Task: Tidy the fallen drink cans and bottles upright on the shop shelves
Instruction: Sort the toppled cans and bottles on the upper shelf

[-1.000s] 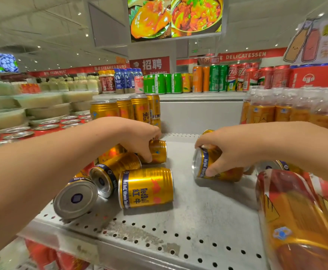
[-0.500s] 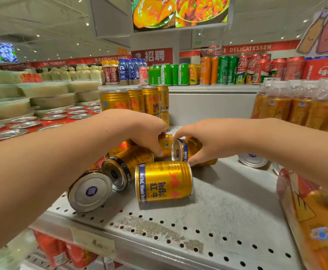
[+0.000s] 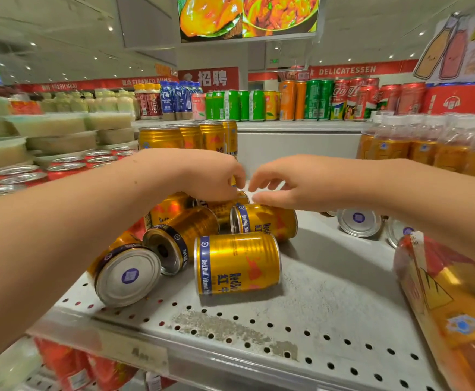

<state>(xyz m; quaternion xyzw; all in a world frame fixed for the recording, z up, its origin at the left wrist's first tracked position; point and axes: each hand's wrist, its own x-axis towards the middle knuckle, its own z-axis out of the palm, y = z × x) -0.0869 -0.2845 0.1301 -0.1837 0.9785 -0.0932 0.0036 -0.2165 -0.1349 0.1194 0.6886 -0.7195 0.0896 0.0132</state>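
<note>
Several gold Red Bull cans lie on their sides on the perforated grey shelf (image 3: 329, 300): one in front (image 3: 237, 263), one end-on at the left (image 3: 129, 275), one behind it (image 3: 179, 235), and one at mid-shelf (image 3: 264, 221). My left hand (image 3: 208, 176) reaches over the pile, its fingers curled down onto a fallen gold can (image 3: 222, 210) at the back. Just above the mid-shelf can hovers my right hand (image 3: 287, 184), fingers loosely curled and holding nothing. Upright gold cans (image 3: 160, 136) stand in a row behind.
Two more cans (image 3: 359, 221) lie end-on at the right under my right arm. A wrapped pack of orange drink bottles (image 3: 450, 306) lies at the front right. Upright bottles (image 3: 428, 145) line the right, red cans (image 3: 67, 167) the left. The shelf edge (image 3: 202, 359) runs in front.
My right hand carried a fallen can leftward to the pile, then let it go and lifted slightly. My left hand stayed on the back can.
</note>
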